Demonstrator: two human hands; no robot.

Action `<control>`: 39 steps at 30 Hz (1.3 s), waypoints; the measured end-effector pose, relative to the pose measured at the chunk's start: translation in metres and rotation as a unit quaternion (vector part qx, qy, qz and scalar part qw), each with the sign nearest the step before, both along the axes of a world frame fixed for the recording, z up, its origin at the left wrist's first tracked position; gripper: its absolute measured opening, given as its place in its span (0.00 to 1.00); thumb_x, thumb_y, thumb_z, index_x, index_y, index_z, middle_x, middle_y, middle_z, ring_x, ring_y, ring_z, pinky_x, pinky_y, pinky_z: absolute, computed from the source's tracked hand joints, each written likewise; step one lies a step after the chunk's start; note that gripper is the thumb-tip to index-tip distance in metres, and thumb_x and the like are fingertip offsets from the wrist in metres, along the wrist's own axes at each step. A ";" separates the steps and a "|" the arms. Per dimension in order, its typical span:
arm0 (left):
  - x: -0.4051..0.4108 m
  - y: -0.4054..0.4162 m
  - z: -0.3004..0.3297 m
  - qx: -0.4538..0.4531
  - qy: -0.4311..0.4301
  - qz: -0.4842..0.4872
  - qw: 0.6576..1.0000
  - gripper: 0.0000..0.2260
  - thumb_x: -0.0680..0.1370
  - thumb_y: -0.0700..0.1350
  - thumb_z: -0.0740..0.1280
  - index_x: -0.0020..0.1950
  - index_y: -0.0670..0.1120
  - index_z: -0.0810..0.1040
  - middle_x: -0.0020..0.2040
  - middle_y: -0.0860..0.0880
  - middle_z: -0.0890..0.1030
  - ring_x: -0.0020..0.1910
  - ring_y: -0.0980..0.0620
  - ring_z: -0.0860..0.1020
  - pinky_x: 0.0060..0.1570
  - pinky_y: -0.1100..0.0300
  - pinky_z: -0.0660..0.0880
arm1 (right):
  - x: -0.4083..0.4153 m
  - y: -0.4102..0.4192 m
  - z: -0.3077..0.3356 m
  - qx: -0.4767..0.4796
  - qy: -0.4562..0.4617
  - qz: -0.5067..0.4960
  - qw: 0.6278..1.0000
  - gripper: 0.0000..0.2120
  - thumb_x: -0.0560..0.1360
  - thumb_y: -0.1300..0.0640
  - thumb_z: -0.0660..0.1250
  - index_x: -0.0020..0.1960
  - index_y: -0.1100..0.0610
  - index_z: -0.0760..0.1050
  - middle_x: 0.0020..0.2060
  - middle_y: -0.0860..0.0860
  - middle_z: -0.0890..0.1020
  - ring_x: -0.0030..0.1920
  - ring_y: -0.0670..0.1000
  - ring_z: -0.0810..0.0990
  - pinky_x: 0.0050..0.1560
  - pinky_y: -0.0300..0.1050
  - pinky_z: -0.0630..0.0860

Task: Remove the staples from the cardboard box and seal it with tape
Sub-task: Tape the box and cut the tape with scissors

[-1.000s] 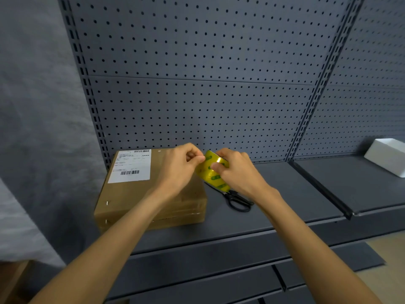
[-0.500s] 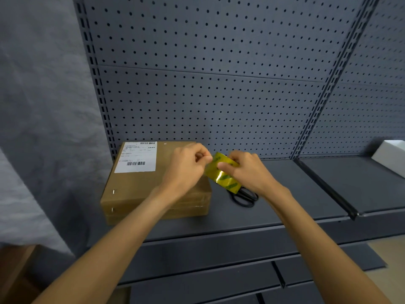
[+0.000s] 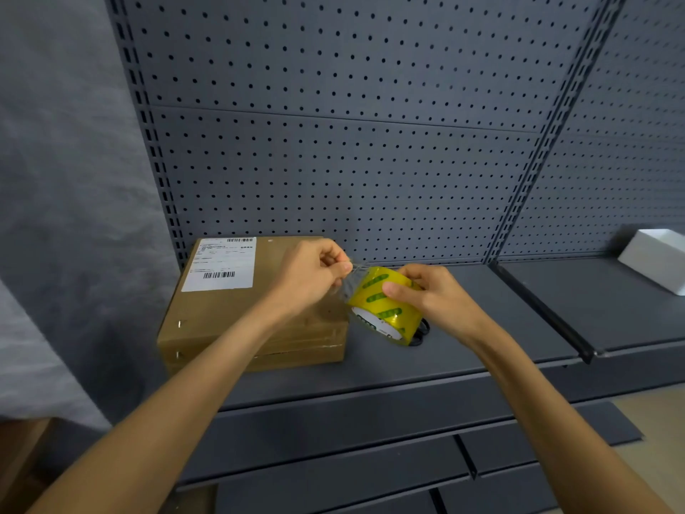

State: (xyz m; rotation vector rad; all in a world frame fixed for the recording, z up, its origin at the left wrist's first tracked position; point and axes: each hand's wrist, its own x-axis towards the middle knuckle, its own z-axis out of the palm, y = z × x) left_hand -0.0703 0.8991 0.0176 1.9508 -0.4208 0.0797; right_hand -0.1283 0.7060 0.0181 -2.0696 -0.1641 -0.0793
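Note:
A flat brown cardboard box [image 3: 222, 313] with a white shipping label [image 3: 221, 263] lies on the dark shelf [image 3: 463, 350]. A staple [image 3: 179, 323] shows near its left front edge and another on the front side. My right hand [image 3: 433, 296] grips a yellow roll of tape [image 3: 385, 306] with green marks, held just right of the box. My left hand [image 3: 315, 270] pinches the clear free end of the tape [image 3: 350, 280], a short strip stretched between hand and roll. The handles of black scissors [image 3: 422, 333] peek out under the roll.
A dark perforated back panel [image 3: 352, 161] rises behind the shelf. A white box [image 3: 656, 257] sits on the neighbouring shelf at the far right. A grey fabric wall [image 3: 66, 217] borders the left. Lower shelf rails [image 3: 370, 458] run below.
The roll has turned so its side faces me. My left hand has pulled a short strip of tape free from it. The view has shifted slightly.

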 end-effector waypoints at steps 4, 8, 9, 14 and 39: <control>-0.004 -0.006 -0.005 0.026 -0.048 0.013 0.998 0.13 0.75 0.37 0.69 0.35 0.53 0.75 0.34 0.52 0.79 0.35 0.51 0.77 0.45 0.49 0.78 | 0.006 -0.003 0.006 -0.076 -0.006 -0.028 0.997 0.12 0.74 0.51 0.71 0.35 0.54 0.76 0.28 0.46 0.79 0.30 0.44 0.76 0.34 0.39 0.71; -0.010 -0.009 -0.012 0.036 -0.061 0.035 0.997 0.12 0.76 0.38 0.68 0.36 0.53 0.75 0.34 0.54 0.78 0.35 0.56 0.74 0.42 0.56 0.75 | 0.012 -0.003 0.012 -0.152 -0.015 -0.026 0.988 0.20 0.74 0.49 0.70 0.32 0.60 0.70 0.27 0.52 0.69 0.28 0.49 0.66 0.31 0.42 0.62; -0.012 -0.009 -0.012 0.032 -0.063 0.042 0.997 0.12 0.76 0.39 0.68 0.36 0.52 0.75 0.34 0.55 0.77 0.35 0.56 0.74 0.42 0.57 0.74 | 0.014 -0.002 0.012 -0.172 -0.019 -0.030 0.984 0.21 0.74 0.49 0.70 0.33 0.63 0.69 0.27 0.53 0.68 0.28 0.49 0.65 0.31 0.42 0.61; -0.011 -0.003 -0.007 0.044 -0.052 0.048 0.997 0.10 0.76 0.39 0.68 0.37 0.51 0.76 0.34 0.54 0.78 0.35 0.54 0.76 0.43 0.55 0.77 | 0.023 -0.001 0.004 -0.268 -0.022 -0.059 0.961 0.23 0.72 0.46 0.70 0.28 0.57 0.63 0.23 0.50 0.66 0.27 0.50 0.65 0.30 0.44 0.62; -0.008 0.030 -0.010 0.112 0.121 0.097 0.981 0.09 0.74 0.40 0.71 0.35 0.48 0.76 0.33 0.50 0.79 0.32 0.56 0.75 0.46 0.57 0.75 | 0.068 0.011 -0.001 -0.190 0.019 0.040 0.981 0.22 0.69 0.46 0.74 0.28 0.57 0.69 0.22 0.49 0.68 0.24 0.47 0.64 0.28 0.39 0.63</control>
